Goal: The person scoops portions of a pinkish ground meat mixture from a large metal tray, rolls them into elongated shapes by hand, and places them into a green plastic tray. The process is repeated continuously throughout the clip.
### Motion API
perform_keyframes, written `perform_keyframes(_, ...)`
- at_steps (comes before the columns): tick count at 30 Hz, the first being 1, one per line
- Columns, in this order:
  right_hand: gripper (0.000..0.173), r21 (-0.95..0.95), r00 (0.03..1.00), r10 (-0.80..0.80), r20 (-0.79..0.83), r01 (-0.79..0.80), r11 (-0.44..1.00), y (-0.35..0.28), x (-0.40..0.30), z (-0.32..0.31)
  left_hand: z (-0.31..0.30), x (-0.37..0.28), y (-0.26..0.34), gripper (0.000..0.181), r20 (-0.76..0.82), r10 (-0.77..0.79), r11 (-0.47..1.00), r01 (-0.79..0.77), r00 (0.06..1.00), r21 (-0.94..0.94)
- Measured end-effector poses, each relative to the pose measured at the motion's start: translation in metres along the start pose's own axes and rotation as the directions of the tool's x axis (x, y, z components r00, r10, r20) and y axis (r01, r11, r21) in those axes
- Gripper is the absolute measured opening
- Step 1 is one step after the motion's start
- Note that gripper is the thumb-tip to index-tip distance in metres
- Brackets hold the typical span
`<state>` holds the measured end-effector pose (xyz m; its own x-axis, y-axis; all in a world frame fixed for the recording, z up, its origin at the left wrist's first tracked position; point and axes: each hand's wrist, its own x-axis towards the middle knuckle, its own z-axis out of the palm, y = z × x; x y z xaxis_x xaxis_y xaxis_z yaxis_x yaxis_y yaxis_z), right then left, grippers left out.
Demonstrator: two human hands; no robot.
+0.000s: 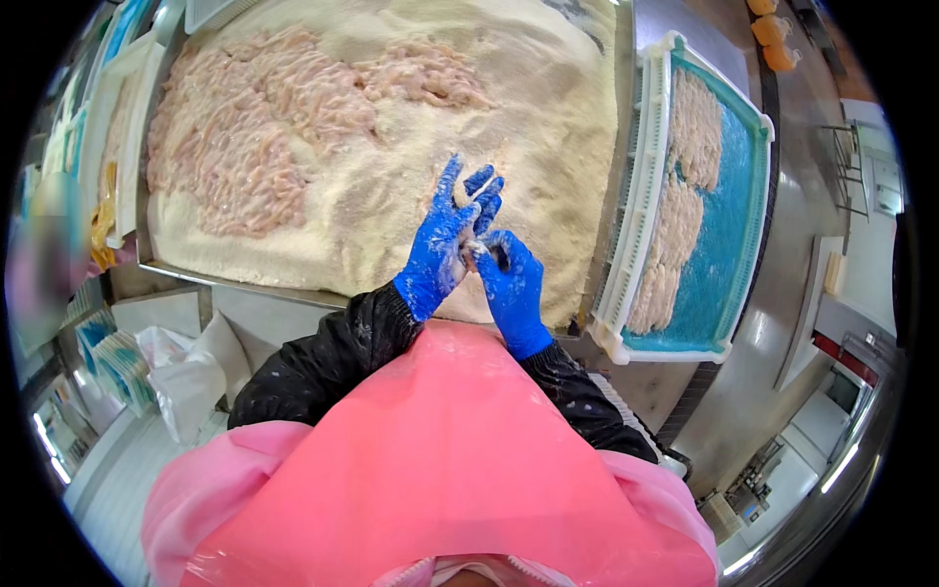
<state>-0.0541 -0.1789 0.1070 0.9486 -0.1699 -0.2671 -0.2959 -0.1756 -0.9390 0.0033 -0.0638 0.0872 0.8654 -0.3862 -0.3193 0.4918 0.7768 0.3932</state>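
Note:
Over a metal-edged tray of pale breading crumbs (381,227), both my hands wear blue gloves dusted with crumbs. My left hand (444,238) is palm up with its fingers partly curled, holding a pale strip of raw meat (466,246). The thumb and fingertips of my right hand (513,286) pinch the strip's near end beside the left palm. Much of the strip is hidden by the gloves. Beyond and to the left, a wide heap of raw meat strips (242,132) lies on the crumbs, with a smaller clump (433,73) at its right end.
To the right stands a white plastic crate (623,220) with a blue-green liner, holding rows of coated strips (675,220). White bins (121,147) line the left side, where another person (48,257) is partly visible. A white plastic bag (176,374) sits below the tray's left corner.

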Motion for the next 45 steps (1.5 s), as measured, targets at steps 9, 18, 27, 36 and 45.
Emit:
perform_keyframes(9,0.058,-0.017,0.916,-0.390,-0.093,0.390,0.920,0.011,-0.004,-0.029,0.032,-0.005,-0.054,0.064,0.205,0.097,0.944,-0.156,0.974,0.292)
perform_keyframes(18,0.067,0.351,0.948,-0.300,-0.103,0.317,0.881,0.013,-0.012,-0.071,0.107,-0.009,-0.104,0.059,0.157,0.193,0.908,-0.237,0.969,0.346)
perform_keyframes(27,0.058,0.666,0.988,-0.041,-0.147,0.129,0.735,0.002,-0.033,-0.144,0.115,0.020,-0.177,0.061,0.141,0.030,0.971,-0.063,0.990,0.230)
perform_keyframes(36,0.061,0.866,0.969,-0.124,-0.213,0.246,0.435,0.040,0.011,-0.297,0.146,0.000,-0.182,0.061,0.126,0.190,0.724,-0.226,0.974,0.651)
perform_keyframes(45,0.055,0.065,0.862,-0.248,-0.443,0.307,0.950,0.065,0.053,-0.339,0.026,-0.043,-0.139,0.060,-0.077,0.207,0.670,-0.084,0.975,0.738)
